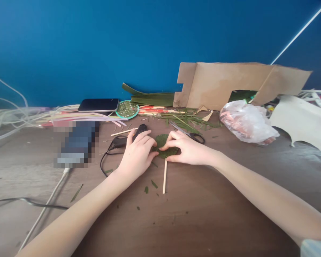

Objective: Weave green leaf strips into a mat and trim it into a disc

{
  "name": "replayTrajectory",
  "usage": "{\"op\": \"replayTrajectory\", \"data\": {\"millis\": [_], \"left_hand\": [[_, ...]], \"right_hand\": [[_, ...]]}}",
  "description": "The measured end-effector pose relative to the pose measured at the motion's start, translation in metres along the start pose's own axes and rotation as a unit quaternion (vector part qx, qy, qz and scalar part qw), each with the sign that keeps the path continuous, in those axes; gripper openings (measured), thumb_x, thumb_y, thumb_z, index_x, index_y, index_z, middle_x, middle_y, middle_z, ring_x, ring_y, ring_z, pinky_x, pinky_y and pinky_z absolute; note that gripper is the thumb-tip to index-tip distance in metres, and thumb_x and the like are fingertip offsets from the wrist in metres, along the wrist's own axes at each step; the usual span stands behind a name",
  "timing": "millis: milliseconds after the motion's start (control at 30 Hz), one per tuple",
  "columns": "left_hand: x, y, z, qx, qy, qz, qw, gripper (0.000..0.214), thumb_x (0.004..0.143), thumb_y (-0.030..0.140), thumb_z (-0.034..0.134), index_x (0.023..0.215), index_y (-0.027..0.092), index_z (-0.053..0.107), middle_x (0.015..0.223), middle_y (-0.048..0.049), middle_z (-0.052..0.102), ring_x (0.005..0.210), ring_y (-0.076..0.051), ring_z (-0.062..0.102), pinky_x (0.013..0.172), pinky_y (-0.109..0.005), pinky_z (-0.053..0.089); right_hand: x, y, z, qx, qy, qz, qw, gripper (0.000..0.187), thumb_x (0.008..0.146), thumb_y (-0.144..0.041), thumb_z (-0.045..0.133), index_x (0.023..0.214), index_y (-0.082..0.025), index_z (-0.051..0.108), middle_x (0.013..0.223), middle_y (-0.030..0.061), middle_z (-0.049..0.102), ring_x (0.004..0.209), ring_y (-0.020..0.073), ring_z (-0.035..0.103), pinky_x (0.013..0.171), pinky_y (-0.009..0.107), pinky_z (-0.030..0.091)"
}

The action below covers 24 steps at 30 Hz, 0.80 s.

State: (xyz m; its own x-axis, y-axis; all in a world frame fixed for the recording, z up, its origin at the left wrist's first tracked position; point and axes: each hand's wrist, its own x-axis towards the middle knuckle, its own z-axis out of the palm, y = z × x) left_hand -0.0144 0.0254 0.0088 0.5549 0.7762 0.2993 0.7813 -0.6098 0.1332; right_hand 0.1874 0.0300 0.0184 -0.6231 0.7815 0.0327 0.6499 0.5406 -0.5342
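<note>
A round green leaf piece (162, 140) lies on the table between my hands, with a pale wooden stick (164, 178) reaching from its lower edge towards me like a handle. At its left edge, my left hand (139, 152) has thumb and fingers closed on the rim. My right hand (186, 148) pinches the piece from the right, fingertips near its middle. Just behind my left hand is a black corded tool (120, 142), mostly covered. Scissors (195, 137) with dark handles rest beyond my right hand. What lies under my fingertips is hidden.
Leaf scraps (154, 184) dot the table (176, 228). A phone (98, 105), a round teal-rimmed item (127, 109), long leaves (152, 99) and a cardboard sheet (216, 84) line the back. A plastic bag (247, 121) sits right; a blurred device (79, 142) with a white cable lies left.
</note>
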Motion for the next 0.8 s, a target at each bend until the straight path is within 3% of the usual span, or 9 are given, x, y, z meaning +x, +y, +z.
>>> {"op": "replayTrajectory", "data": {"millis": [800], "left_hand": [[0.0005,-0.0018,-0.0008,-0.003,-0.005,-0.001,1.000,0.010,0.078,0.020,0.064,0.084,0.019,0.056,0.097,-0.0052,0.068,0.122,-0.026,0.048,0.108,-0.054,0.018]], "right_hand": [[-0.0001,0.0048,-0.0008,0.003,-0.016,-0.011,1.000,0.031,0.076,-0.030,0.065,0.106,-0.026,0.066,0.098,0.0054,0.050,0.097,0.0221,0.046,0.089,0.040,0.039]]}}
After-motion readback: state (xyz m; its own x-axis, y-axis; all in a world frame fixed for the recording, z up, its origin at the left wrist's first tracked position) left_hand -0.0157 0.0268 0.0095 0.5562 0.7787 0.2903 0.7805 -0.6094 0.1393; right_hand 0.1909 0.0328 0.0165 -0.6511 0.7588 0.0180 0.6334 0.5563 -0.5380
